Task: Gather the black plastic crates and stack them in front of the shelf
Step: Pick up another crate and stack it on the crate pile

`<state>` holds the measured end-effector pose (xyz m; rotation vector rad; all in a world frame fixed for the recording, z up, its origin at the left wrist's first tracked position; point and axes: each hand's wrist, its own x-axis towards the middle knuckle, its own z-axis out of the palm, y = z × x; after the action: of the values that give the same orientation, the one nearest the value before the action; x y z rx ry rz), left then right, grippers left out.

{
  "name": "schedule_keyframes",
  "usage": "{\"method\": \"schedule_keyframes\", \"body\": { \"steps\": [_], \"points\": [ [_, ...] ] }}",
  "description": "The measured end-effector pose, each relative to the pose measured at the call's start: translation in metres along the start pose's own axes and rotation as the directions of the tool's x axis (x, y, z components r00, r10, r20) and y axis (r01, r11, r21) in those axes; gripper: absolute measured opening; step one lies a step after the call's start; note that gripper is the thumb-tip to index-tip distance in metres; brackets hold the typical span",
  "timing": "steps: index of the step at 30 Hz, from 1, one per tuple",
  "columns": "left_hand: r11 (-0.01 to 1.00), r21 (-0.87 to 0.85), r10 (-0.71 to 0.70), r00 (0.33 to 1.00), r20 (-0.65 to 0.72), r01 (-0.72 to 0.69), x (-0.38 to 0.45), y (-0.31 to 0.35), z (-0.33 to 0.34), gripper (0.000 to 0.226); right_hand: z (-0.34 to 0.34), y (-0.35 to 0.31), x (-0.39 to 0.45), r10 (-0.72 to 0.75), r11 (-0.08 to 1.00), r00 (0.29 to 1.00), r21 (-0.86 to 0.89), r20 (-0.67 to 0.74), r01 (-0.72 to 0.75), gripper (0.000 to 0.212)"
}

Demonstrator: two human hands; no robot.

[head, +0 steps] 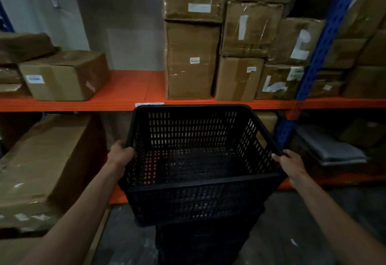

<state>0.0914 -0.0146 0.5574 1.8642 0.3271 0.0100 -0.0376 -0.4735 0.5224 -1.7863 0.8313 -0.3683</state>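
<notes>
We note a black slotted crate (194, 160), orange shelf beams (83, 104), a blue upright (325, 41), brown cartons (191, 59) with white labels; floor (282, 223) seemingly grey.

A black slotted plastic crate (196, 160) hangs empty and open side up, tilted slightly, in front of the orange shelf (83, 104). Directly beneath it, on the floor before the shelf, stands another black crate (200, 243), dim and partly hidden.
</notes>
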Motion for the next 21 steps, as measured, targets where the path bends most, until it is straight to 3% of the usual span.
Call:
{"method": "schedule_keyframes", "body": {
  "steps": [10, 15, 21],
  "points": [
    [0.988, 0.138, -0.073, 0.996, 0.044, 0.066, 0.068, -0.039, 0.059, 0.045, 0.02, 0.018, 0.05, 0.016, 0.999, 1.0, -0.03, 0.005, -0.016, 0.014],
    [0.952, 0.297, -0.095, 0.995, 0.041, 0.078, 0.05, -0.028, 0.072, 0.029, 0.028, 0.042, 0.071, 0.063, 0.996, 0.998, -0.062, 0.013, -0.063, 0.014],
    [0.911, 0.407, -0.099, 0.994, 0.048, 0.071, 0.043, -0.019, 0.08, 0.045, 0.029, 0.04, 0.09, 0.062, 0.995, 0.994, -0.085, 0.09, -0.055, 0.017]
  ]
}}
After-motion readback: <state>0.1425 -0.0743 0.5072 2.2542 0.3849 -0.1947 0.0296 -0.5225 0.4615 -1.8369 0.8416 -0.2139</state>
